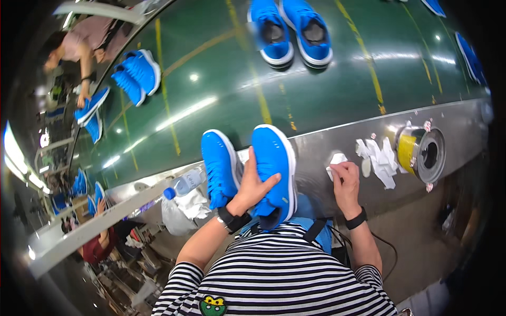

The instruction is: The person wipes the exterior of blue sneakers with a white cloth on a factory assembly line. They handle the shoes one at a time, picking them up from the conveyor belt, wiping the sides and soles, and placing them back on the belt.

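Note:
My left hand (253, 184) grips a blue sneaker (275, 163) with a white sole, its thumb lying across the laces. The fingers reach down between this shoe and a second blue sneaker (217, 163) close on its left; whether they hold that one too is hidden. Both toes point away from me, at the near edge of the green belt. My right hand (346, 184) pinches a crumpled white wipe (337, 159) over the metal ledge. To its right lie several loose white scraps (380, 159) and a round metal can (431, 156) with a yellow band.
Across the green belt (211, 79) stand more blue sneakers (300, 37), another pair (138, 78) to the left. At far left a co-worker's hand (83, 100) touches a blue shoe. A plastic bottle (184, 183) with a blue cap lies left of my shoes, beside a pale rail (100, 226).

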Action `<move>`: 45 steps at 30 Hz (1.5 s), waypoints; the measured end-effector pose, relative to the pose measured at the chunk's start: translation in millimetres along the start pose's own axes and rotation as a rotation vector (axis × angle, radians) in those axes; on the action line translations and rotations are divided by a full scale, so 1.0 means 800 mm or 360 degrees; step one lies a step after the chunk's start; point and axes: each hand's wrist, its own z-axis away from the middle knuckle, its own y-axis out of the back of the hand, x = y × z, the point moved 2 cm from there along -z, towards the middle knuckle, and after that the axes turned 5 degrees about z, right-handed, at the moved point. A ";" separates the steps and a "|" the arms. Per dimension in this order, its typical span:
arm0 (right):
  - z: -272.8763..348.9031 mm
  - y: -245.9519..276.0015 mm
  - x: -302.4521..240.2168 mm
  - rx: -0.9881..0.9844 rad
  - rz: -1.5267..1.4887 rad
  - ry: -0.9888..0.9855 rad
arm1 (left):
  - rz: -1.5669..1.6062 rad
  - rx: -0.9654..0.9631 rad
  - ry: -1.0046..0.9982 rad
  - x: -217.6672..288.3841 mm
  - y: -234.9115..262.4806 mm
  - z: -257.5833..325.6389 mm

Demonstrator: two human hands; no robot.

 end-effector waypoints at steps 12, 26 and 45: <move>0.078 -0.035 -0.032 -0.0972 -0.1000 -0.0318 | -0.0405 0.0554 -0.0711 0.069 0.080 0.144; 0.094 -0.097 -0.059 -0.0718 -0.0651 -0.0244 | -0.1135 0.0556 0.0207 0.016 0.159 -0.021; 0.087 -0.120 -0.040 -0.0763 -0.0825 -0.0234 | 0.0500 0.0662 0.0164 -0.075 0.171 0.192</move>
